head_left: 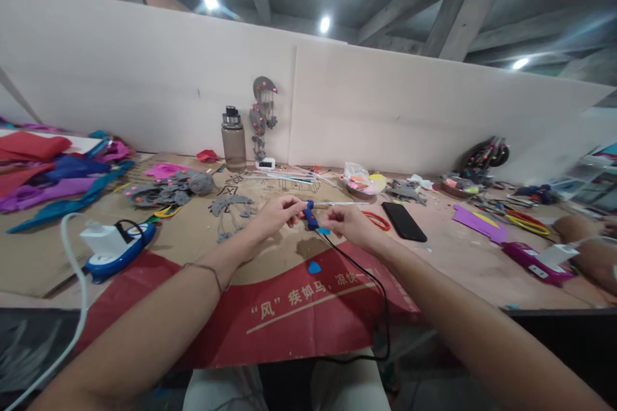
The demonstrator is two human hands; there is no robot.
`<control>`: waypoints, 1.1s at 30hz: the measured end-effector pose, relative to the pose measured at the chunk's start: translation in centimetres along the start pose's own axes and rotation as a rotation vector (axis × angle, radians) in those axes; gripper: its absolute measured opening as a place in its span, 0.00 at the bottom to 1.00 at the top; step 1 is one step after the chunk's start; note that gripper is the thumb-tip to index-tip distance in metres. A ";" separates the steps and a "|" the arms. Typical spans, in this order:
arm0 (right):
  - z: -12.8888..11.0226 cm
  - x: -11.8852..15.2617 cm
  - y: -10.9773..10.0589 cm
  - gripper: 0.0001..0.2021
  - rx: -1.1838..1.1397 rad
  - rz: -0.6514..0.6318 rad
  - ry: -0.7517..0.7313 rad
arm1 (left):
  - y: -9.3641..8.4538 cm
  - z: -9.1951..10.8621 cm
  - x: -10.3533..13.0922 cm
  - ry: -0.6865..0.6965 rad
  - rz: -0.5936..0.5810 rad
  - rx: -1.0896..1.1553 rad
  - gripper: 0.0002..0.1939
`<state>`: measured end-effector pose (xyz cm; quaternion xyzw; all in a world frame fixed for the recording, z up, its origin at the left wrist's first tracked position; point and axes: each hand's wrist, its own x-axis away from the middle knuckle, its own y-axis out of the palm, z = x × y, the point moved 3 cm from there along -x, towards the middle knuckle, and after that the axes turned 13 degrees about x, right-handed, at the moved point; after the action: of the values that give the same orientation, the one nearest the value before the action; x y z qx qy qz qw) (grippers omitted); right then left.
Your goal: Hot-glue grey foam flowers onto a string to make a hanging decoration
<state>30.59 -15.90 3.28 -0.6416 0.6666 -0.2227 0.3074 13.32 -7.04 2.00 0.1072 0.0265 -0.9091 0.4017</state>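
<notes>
In front of me, my left hand (285, 210) is closed, its fingertips at a small blue hot glue gun (310, 217) with an orange trigger. A clear glue stick (344, 204) sticks out of the gun to the right, and its black cord (371, 276) loops down over the table edge. Just right of the gun, my right hand (348, 226) is closed with the fingers pinched together; what they hold, if anything, is too small to make out. By those fingertips shows a bright blue scrap (324, 230). A small blue felt piece (314, 267) lies below on the red-printed cardboard (299, 314).
Left are coloured felt (72, 170) and a blue power strip (120, 253). Behind stand a bottle (234, 144) and a grey hanging felt ornament (263, 115). Right lie orange-handled scissors (376, 221), a phone (403, 221) and a magenta power strip (537, 264), near another person's arm (588, 250).
</notes>
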 end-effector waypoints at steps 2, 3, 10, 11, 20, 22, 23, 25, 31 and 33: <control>-0.6 -1.2 0.3 0.14 -0.259 0.157 0.020 | 0.5 -0.4 0.0 -0.087 -0.068 0.123 0.23; -0.8 -1.8 0.7 0.16 -0.368 0.213 0.022 | 0.7 -0.6 0.1 -0.114 -0.095 0.173 0.24; -2.2 -5.0 4.5 0.22 -0.649 0.195 0.011 | -0.4 -0.2 -0.1 0.025 0.050 0.287 0.20; -2.2 -5.2 4.7 0.21 -0.670 0.193 -0.007 | -0.7 -0.2 -0.2 0.042 0.078 0.281 0.20; -0.8 -5.3 4.8 0.17 -0.572 0.163 -0.054 | -1.6 -0.6 -0.5 0.049 0.205 0.210 0.16; -0.5 -5.3 4.2 0.16 -0.527 0.211 -0.048 | -1.7 -0.8 -0.5 0.037 0.224 0.226 0.16; -0.4 -5.3 3.8 0.15 -0.507 0.243 -0.045 | -1.8 -0.8 -0.6 0.033 0.235 0.240 0.16; -0.2 -5.3 3.2 0.14 -0.475 0.304 -0.034 | -2.1 -0.9 -0.5 0.039 0.258 0.273 0.16; 0.1 -5.2 2.5 0.15 -0.508 0.382 -0.014 | -2.9 -0.8 -0.4 0.074 0.317 0.326 0.18; 0.3 -5.1 2.8 0.15 -0.479 0.380 -0.019 | -3.1 -0.9 -0.4 0.085 0.336 0.311 0.17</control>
<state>28.70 -10.58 1.76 -0.5617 0.8052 0.0082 0.1900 11.45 -4.56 1.12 0.2088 -0.1153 -0.8173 0.5245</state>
